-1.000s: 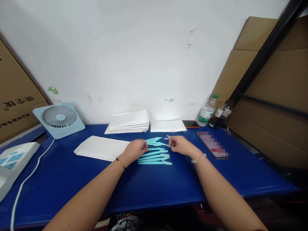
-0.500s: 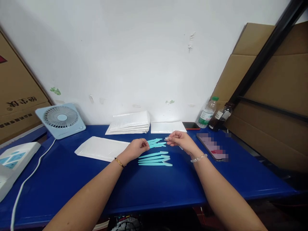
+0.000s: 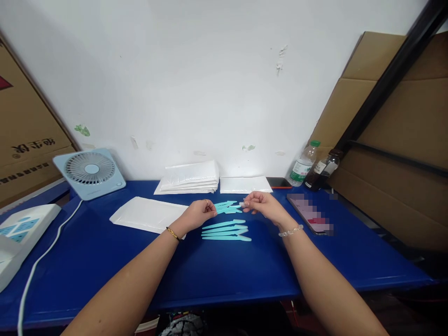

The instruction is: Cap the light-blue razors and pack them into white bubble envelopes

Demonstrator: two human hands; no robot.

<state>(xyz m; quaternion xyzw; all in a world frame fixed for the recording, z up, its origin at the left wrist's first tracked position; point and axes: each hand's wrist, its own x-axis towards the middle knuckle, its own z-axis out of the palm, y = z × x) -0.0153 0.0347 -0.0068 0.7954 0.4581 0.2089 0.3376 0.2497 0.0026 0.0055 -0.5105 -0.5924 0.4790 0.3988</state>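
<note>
My left hand (image 3: pixel 201 214) is closed, thumb and fingers pinching the left ends of several turquoise eyebrow razors (image 3: pixel 229 208) that lie crossed over one another. Opposite it, my right hand (image 3: pixel 261 204) pinches at the right ends of the same razors. Something small and pale shows at its fingertips; whether that is a blade cover or the nails I cannot make out. Closer to me, a fan-like row of turquoise eyebrow razors (image 3: pixel 224 229) lies on the blue table (image 3: pixel 224 275), apart from both hands, wider ends to the right.
A white padded envelope (image 3: pixel 145 212) lies partly behind my left wrist. More white envelopes (image 3: pixel 189 177) are stacked by the wall. A blue fan (image 3: pixel 91 170) and its cable stand left. On the right are a phone (image 3: pixel 306 214), a dark phone (image 3: pixel 279 183) and two bottles (image 3: pixel 304 165).
Both hands stay around the crossed razors; the right fingers have shifted slightly. The whole view has moved a little. The front row of razors lies as before.
</note>
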